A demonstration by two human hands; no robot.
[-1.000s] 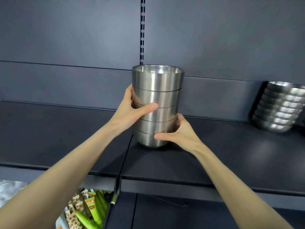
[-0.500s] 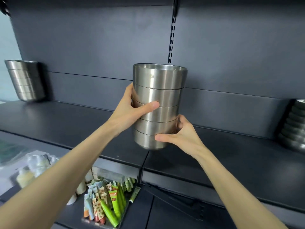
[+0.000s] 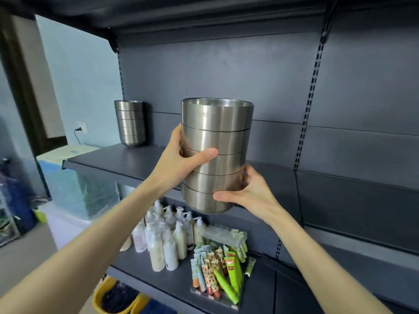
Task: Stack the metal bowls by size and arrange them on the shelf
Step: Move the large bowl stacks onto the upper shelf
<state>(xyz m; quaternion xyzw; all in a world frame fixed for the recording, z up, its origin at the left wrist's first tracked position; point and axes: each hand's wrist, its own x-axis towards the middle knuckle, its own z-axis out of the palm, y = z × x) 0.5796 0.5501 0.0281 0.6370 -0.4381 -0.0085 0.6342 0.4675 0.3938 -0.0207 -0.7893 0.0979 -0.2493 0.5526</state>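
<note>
A tall stack of several nested metal bowls (image 3: 216,134) hangs in the air in front of the dark shelf (image 3: 127,162), held upright between both hands. My left hand (image 3: 179,162) grips its left side at mid height, thumb across the front. My right hand (image 3: 249,193) clasps the lower right side, thumb under the second-lowest rim. A second, similar stack of metal bowls (image 3: 130,122) stands on the shelf at its far left, against the back panel.
Below the shelf, a lower shelf carries white pump bottles (image 3: 165,241) and a tray of coloured tubes (image 3: 217,270). Yellow bins (image 3: 113,300) sit at the bottom left. Slotted uprights (image 3: 306,123) divide the back panel.
My view and the held stack have swung left along the shelf. The wide bowl stack on the right has left the view, and the left-hand stack has come nearer.
</note>
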